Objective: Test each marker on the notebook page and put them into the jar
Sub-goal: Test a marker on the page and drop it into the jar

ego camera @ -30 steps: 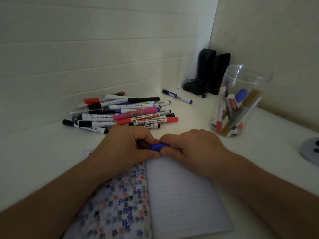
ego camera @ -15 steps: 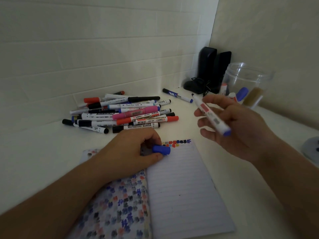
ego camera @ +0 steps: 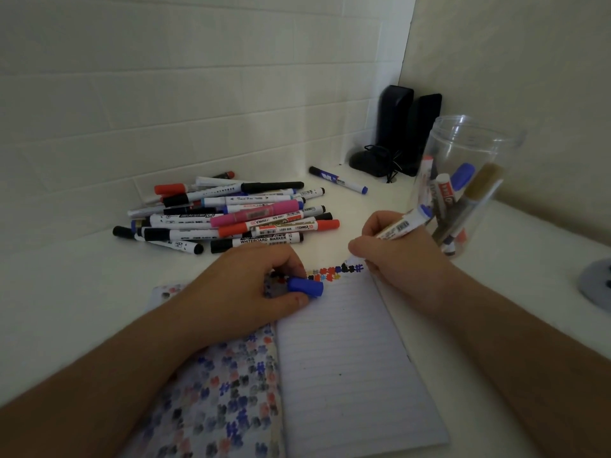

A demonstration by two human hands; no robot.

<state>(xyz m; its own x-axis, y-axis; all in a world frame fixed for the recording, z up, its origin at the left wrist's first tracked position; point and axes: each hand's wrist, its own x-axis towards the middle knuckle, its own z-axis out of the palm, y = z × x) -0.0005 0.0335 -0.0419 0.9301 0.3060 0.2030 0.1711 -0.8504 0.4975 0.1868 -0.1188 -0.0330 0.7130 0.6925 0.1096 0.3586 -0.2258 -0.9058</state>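
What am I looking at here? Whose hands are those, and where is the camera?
No machine here: these are a person's two bare hands, and the camera sits on that person's head, looking down. The right hand holds an uncapped marker with its tip down at the top edge of the lined notebook page, beside a row of small colour test marks. The left hand rests on the notebook and holds the blue cap. On the white table behind lies a pile of markers, with one marker alone nearer the corner. At right stands a clear jar with a few markers in it.
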